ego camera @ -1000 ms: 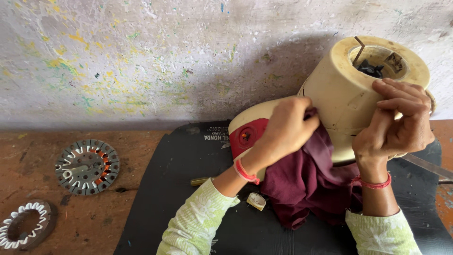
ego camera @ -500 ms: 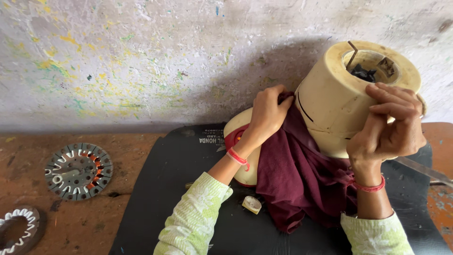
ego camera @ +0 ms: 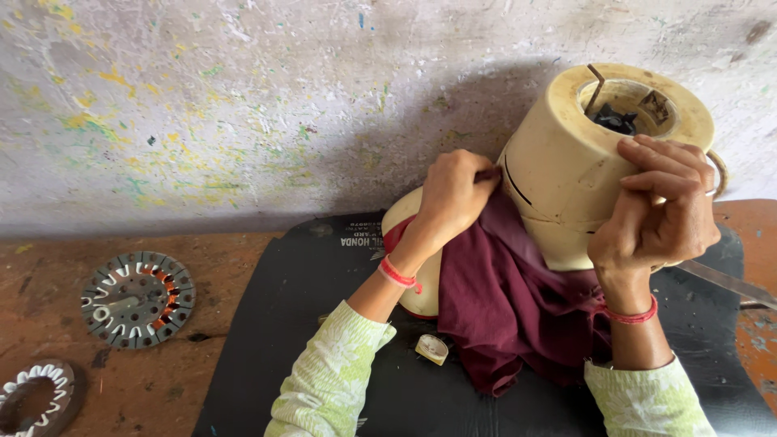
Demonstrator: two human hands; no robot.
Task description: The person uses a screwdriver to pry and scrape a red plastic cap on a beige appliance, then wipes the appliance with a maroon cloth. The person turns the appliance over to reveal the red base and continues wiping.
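Note:
A cream plastic appliance body [ego camera: 566, 162], shaped like a drum with an open top, lies tilted on a black mat [ego camera: 291, 324]. My right hand [ego camera: 660, 210] grips its upper side near the rim. My left hand [ego camera: 453, 194] presses a maroon cloth [ego camera: 510, 299] against the housing's left side, fingers closed on the cloth. The cloth drapes down over the mat between my arms. A dark part and a metal strip show inside the top opening [ego camera: 619, 113]. The appliance's red-and-cream base [ego camera: 409, 243] sits behind my left wrist.
A round metal motor stator [ego camera: 137, 299] with copper windings lies on the brown bench at left. A second ring-shaped lamination [ego camera: 36, 396] sits at the bottom left corner. A small cream cap [ego camera: 431, 348] rests on the mat. A paint-speckled wall [ego camera: 243, 105] stands behind.
My left hand has moved up and left along the housing, dragging the maroon cloth with it. The housing has tilted slightly more upright. My right hand keeps its grip.

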